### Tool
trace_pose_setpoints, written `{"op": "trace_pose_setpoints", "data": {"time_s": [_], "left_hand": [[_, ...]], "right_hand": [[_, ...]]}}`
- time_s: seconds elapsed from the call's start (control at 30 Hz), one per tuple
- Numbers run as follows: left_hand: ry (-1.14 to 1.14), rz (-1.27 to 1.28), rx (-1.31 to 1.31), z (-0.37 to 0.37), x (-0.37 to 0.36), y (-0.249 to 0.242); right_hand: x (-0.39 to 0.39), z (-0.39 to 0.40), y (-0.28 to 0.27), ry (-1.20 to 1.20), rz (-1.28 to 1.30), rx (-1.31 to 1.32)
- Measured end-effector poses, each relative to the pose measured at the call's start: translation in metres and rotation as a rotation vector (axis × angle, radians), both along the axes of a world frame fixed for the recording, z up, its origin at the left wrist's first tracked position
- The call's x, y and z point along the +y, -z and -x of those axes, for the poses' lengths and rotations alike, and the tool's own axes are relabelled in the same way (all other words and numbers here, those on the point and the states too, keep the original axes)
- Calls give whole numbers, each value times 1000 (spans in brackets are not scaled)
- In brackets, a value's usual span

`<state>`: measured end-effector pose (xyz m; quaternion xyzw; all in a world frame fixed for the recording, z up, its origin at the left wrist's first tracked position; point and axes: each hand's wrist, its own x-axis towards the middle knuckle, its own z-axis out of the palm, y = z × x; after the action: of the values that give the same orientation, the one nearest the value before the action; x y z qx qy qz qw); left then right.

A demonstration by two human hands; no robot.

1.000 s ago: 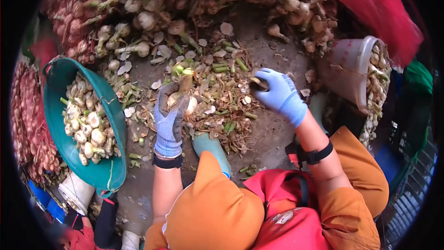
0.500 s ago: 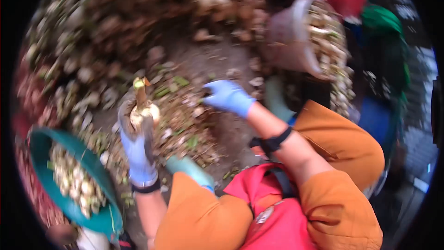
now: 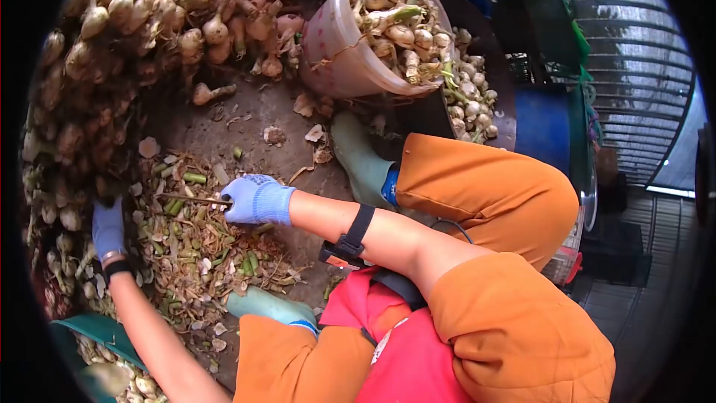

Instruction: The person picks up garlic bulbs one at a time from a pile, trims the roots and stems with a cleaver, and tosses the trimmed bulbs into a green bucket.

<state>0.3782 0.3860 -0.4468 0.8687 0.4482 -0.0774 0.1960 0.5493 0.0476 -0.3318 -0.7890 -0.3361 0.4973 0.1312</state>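
My right hand (image 3: 257,200), in a pale blue glove, is closed round the handle of a thin knife (image 3: 190,198). The narrow, brownish blade points left over a litter of cut stalks and dry skins (image 3: 194,261). At the left, my gloved left hand (image 3: 109,230) reaches into the edge of a big heap of garlic bulbs (image 3: 78,134) with stalks on. Its fingers are hidden among the bulbs, so whether they grip one does not show.
A whitish bucket (image 3: 324,56) full of trimmed garlic leans at the top. Beside it more bulbs (image 3: 470,97) lie in a dark container. A green basin (image 3: 104,332) with garlic stands at the lower left. My boots (image 3: 362,160) flank the litter.
My left hand held up a garlic bulb by its base; now that bulb is gone from it and the hand is in the heap. The view has swung, and the knife now shows clearly.
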Motion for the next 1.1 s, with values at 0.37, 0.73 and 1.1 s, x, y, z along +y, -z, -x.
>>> {"op": "trace_pose_setpoints", "data": {"time_s": [0.37,0.73,1.1], "left_hand": [[-334,745,-967,22,-144,-48],[-284,572,-907,70,-209,-134],[-34,485,-972,73,-205,-154]], "right_hand": [[23,0,-22,68,-235,-109],[64,43,-66,-613,-498,-408],[100,-8,-16,-144,-73,-218]]}}
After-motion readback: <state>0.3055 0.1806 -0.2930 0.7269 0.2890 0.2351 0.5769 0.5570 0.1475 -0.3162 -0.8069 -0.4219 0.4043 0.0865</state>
